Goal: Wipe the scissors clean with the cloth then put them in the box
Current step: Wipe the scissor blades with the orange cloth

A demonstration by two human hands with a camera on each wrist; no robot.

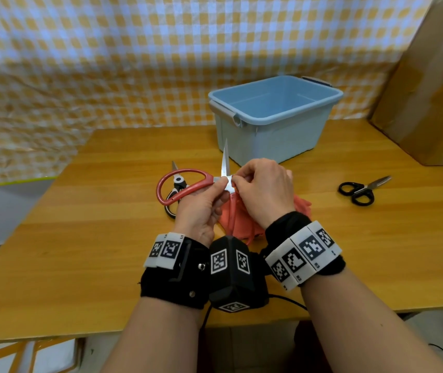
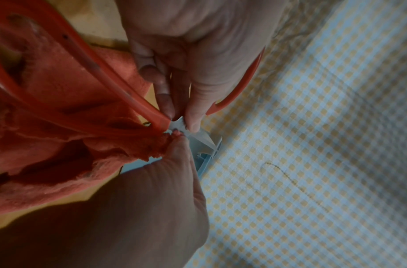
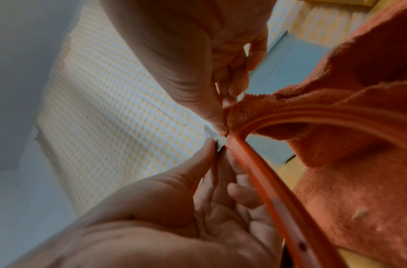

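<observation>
Pinching red scissors (image 1: 188,184) — cloth (image 1: 239,219) at pivot.

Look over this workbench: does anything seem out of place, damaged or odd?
Nothing looks damaged or spilled. The left hand holds the red-handled scissors blade up while the right hand presses the cloth at the pivot. Two more pairs lie on the table: black-and-white scissors and black scissors. The box stands upright and holds nothing.

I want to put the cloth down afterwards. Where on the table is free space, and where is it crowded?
Bare wood lies left of the red scissors, toward the table edge, and between the right hand and the black scissors. The near strip beside both wrists is free too. It is crowded around the hands, the cloth and before the blue box.
</observation>
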